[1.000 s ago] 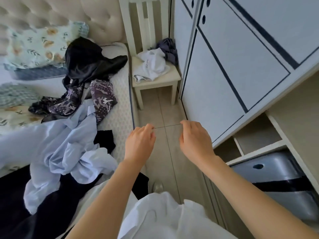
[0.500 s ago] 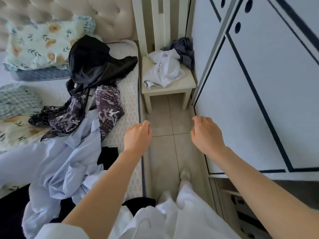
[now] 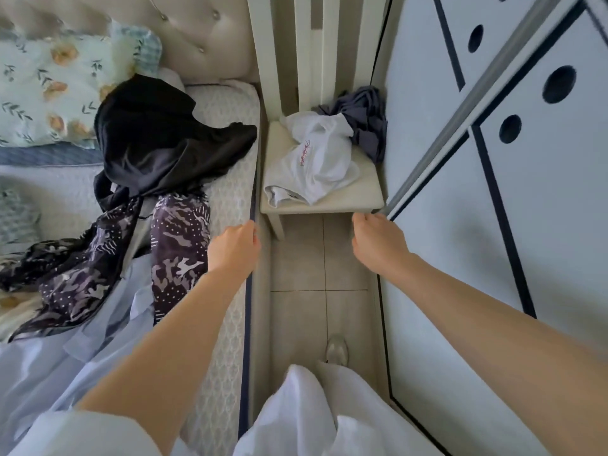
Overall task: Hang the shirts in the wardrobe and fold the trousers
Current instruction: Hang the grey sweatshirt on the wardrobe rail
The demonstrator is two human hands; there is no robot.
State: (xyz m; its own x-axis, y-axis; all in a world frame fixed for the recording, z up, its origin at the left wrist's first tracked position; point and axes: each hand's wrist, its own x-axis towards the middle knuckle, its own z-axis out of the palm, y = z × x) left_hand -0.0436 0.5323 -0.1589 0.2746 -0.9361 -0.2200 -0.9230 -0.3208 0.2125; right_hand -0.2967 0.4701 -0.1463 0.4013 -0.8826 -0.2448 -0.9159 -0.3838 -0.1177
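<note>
A white garment (image 3: 316, 159) and a dark blue-grey garment (image 3: 362, 120) lie crumpled on a cream chair (image 3: 362, 199) ahead. On the bed (image 3: 230, 179) to the left lie a black garment (image 3: 154, 139), a dark patterned garment (image 3: 177, 245) and a light blue shirt (image 3: 75, 350). My left hand (image 3: 235, 248) hangs over the mattress edge, fingers loosely curled, holding nothing. My right hand (image 3: 378, 241) reaches forward near the chair's front right corner, fingers curled, empty. The white wardrobe (image 3: 493, 209) with dark trim stands on the right.
A narrow tiled floor strip (image 3: 319, 281) runs between bed and wardrobe. A floral pillow (image 3: 56, 83) leans on the tufted headboard (image 3: 197, 31). My foot (image 3: 337, 350) and white clothing show at the bottom.
I have moved forward along the aisle toward the chair. The open lower wardrobe compartment has dropped out of view. Both hands stay raised and empty, now spread further apart.
</note>
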